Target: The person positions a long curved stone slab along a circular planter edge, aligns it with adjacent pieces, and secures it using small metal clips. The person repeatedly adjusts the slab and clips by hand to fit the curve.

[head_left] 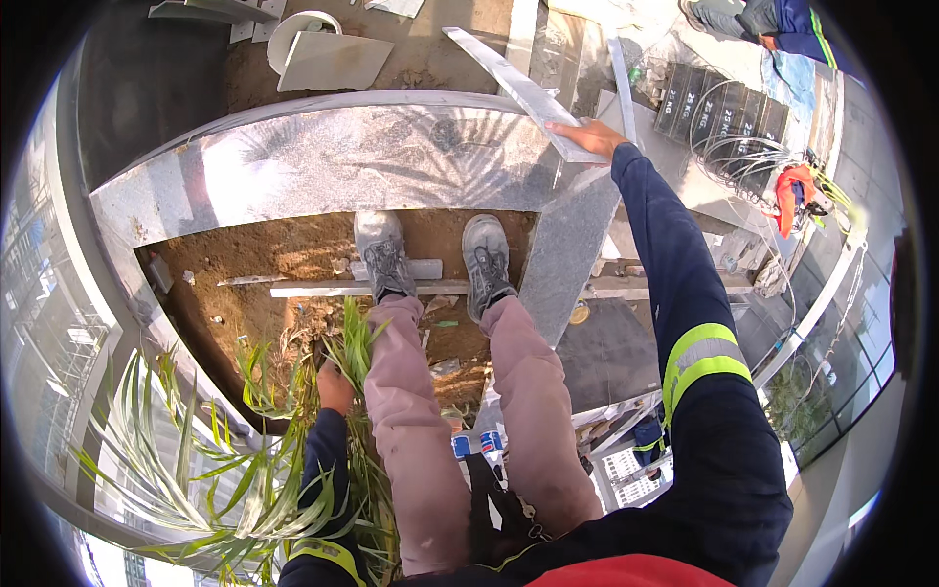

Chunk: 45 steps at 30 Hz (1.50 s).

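My right hand [597, 139] is closed on the near end of a long, narrow light-grey stone strip [518, 90]. The strip slants away to the far left, across the corner of a speckled stone ledge [411, 147]. Low on the left, my left hand [335, 388] is in among the green fronds of a palm plant [264, 470]. Leaves and shadow hide its fingers, so I cannot make out its grip. Both my shoes [486, 256] stand in the soil bed [293, 240], just inside the ledge.
A thin bar [323, 289] crosses the soil. A white bucket [298, 34] and a loose slab [335, 63] lie beyond the ledge. Dark stacked packages [719, 122] and tangled cable [743, 161] are at right. Another person's leg [807, 29] shows at the far right.
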### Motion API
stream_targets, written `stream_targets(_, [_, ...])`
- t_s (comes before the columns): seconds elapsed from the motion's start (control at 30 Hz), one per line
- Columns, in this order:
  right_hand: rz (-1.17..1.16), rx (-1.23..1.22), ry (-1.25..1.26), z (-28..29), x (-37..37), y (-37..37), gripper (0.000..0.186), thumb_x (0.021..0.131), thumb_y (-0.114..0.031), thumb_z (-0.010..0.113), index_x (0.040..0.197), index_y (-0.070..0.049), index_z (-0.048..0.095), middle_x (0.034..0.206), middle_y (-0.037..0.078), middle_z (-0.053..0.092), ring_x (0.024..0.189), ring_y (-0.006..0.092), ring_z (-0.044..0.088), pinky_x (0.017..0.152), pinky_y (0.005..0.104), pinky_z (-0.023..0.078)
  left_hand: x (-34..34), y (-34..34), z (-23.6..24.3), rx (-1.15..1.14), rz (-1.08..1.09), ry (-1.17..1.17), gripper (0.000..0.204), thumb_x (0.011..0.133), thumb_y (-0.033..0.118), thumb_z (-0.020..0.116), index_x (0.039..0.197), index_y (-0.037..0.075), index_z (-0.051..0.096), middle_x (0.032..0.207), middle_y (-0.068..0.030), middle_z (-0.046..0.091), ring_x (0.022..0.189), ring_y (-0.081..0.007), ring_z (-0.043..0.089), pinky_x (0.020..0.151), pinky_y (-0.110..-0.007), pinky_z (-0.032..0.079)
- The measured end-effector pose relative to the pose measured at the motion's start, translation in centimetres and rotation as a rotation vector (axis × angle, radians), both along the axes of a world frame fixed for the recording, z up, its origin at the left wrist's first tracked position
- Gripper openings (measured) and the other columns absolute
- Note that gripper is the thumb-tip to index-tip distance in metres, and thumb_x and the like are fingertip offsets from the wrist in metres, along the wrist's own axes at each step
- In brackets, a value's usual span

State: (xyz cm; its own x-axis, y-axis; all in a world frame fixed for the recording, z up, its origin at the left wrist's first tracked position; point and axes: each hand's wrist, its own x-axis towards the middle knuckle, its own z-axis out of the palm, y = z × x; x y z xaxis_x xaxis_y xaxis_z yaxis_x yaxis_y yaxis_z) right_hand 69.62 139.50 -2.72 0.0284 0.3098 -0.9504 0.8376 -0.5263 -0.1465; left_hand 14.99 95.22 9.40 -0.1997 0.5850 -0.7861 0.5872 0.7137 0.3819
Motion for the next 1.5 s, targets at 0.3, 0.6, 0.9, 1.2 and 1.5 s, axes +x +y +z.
stream_targets(0.3, [0.205,0.000,-0.016,-2.8,-1.6,0.6,0.127,0.066,-0.064,0.075,0.156,0.012,0.030,0.158,0.032,0.038,0.145,0.0422,0.042,0.117,0.0401,0.038,7.2,6.4,0.8,0.036,0.157,-0.079,0.028,0.100,0.017,0.061,0.116,-0.006,0.069,0.102,-0.0188,0.075,0.095,-0.0276,0.072,0.088,-0.037,0.054])
stream_targets(0.6, [-0.022,-0.040,0.075,0.3,-5.2,0.3,0.105,0.067,-0.055,0.078,0.148,0.006,0.050,0.153,0.028,0.048,0.137,0.0396,0.049,0.111,0.0422,0.040,6.2,7.5,4.3,0.083,0.192,-0.063,0.029,0.098,0.019,0.062,0.116,-0.003,0.070,0.106,-0.0221,0.074,0.097,-0.0353,0.071,0.088,-0.040,0.053])
stream_targets(0.9, [-0.011,-0.200,0.080,9.3,-9.7,3.5,0.098,0.065,-0.058,0.076,0.147,-0.008,0.056,0.148,0.022,0.050,0.127,0.0347,0.051,0.101,0.0436,0.042,7.2,8.9,6.5,0.181,0.149,-0.079,0.035,0.097,0.025,0.063,0.115,-0.004,0.070,0.111,-0.0264,0.072,0.104,-0.0417,0.068,0.093,-0.046,0.051])
stream_targets(1.2, [0.086,-0.053,-0.006,10.5,-7.2,-1.4,0.099,0.069,-0.059,0.074,0.146,0.000,0.055,0.151,0.025,0.052,0.132,0.0373,0.053,0.109,0.0443,0.041,11.5,12.5,7.4,0.332,0.186,-0.249,0.033,0.097,0.024,0.066,0.116,-0.003,0.071,0.109,-0.0204,0.074,0.100,-0.0356,0.071,0.091,-0.043,0.054])
stream_targets(1.5, [0.135,0.058,-0.291,38.8,-19.0,-17.8,0.109,0.078,-0.063,0.065,0.164,-0.008,0.026,0.145,0.035,0.053,0.137,0.0512,0.048,0.113,0.0485,0.042,25.7,27.8,9.5,-0.198,0.514,-0.727,0.091,0.089,0.059,0.071,0.136,-0.016,0.050,0.124,-0.0281,0.065,0.112,-0.0378,0.069,0.078,-0.044,0.062])
